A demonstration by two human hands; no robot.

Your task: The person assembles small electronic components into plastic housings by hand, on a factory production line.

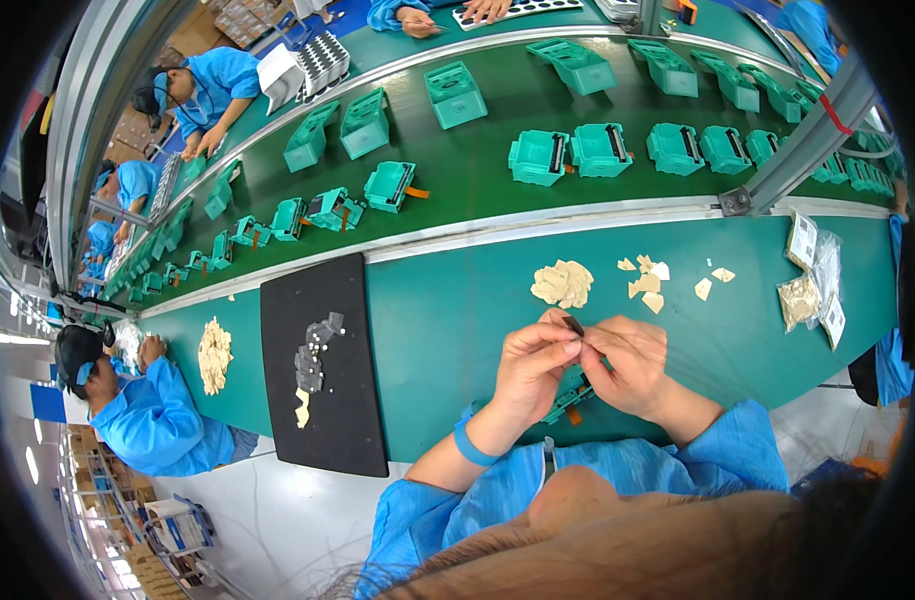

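I see left hand (531, 370) pinching small dark piece (574, 325); right hand (630, 366) just beside, can't tell its grip; I'd hold piece lightly, steadily, by edges.

The person's left hand (531, 362) and right hand (630, 366) meet above the green tabletop (448, 320), a small dark piece (574, 326) pinched at their fingertips. Partly hidden beneath them is a green part (568, 402). Just beyond the hands sit a heap of cream pieces (563, 284) and, to its right, some scattered cream pieces (652, 301); clear bags (826, 285) lie farther right. At left, a black mat (343, 435) carries small grey pieces (309, 370). Past a metal rail (458, 230), green housings (600, 150) line a dark-green belt (458, 150). A blue-clad co-worker (163, 415) sits at far left.
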